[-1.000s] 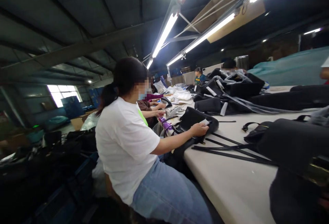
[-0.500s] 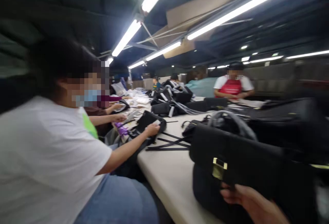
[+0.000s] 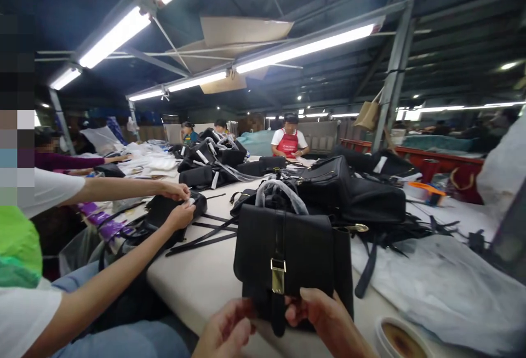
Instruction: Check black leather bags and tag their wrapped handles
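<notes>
Both my hands hold up a black leather bag (image 3: 283, 254) with a flap and a gold metal buckle, low in the view. My left hand (image 3: 224, 328) grips its lower left side. My right hand (image 3: 316, 314) holds the lower right side, with the fingers curled around the edge. The bottom of the bag is partly hidden by my fingers. Just beyond it, a plastic-wrapped black bag (image 3: 279, 199) and a larger black bag (image 3: 349, 193) stand on the white table (image 3: 193, 287).
To the left, a co-worker's hands (image 3: 178, 204) work on a black bag (image 3: 162, 210), with long black straps (image 3: 205, 237) on the table. A white sheet (image 3: 435, 287) and a round tin (image 3: 400, 339) lie at the right. Several black bags sit farther along.
The view has swung right, away from the co-worker. The black bag has risen into view, now with both my hands on it. Only one hand showed under it half a second ago.
</notes>
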A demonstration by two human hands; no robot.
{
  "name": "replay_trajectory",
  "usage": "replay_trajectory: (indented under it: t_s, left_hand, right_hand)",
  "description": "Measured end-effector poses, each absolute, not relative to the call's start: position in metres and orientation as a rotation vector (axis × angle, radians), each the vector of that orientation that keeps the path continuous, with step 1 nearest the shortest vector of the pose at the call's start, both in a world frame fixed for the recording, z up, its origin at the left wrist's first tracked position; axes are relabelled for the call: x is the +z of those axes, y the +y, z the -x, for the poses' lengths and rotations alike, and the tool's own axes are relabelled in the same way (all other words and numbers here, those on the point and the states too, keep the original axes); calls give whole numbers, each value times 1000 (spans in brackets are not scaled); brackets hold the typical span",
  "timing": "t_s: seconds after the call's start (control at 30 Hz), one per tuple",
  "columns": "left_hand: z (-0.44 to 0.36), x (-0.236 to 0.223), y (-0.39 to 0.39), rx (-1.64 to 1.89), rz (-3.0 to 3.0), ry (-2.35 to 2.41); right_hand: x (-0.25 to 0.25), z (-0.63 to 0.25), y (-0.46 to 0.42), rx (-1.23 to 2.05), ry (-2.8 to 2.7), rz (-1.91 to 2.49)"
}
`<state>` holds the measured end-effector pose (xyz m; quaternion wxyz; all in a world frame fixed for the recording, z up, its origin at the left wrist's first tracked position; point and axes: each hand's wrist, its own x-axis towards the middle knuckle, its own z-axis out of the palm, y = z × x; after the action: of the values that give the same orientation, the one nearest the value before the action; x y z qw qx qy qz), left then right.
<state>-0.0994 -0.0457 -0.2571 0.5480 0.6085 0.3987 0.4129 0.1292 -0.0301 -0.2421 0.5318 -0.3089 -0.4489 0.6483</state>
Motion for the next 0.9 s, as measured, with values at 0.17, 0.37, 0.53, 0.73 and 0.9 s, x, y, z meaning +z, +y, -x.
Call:
replay_trajectory:
  t_s: [0.17,0.37,0.53,0.73,0.9]
  left_hand:
    - [76,-221,-23,1140,-1609,861]
    - [67,-185,-9,1497,-2255,1043]
    - [40,-164,4,1445,-2703,969]
    - [20,-142,21,1474,-2876,1259]
    - [19,-131,21,1321,-2802,1390]
  right_hand:
    - [-196,-134,-28,1424,-1060,688]
    - [-105,-153,-13,1555,-1099,489]
    - [-70,-145,-17,1655,-1021,467]
    - [-59,-147,-26,1748,-1017,517]
    - [-49,-157,-4,1607,-984,556]
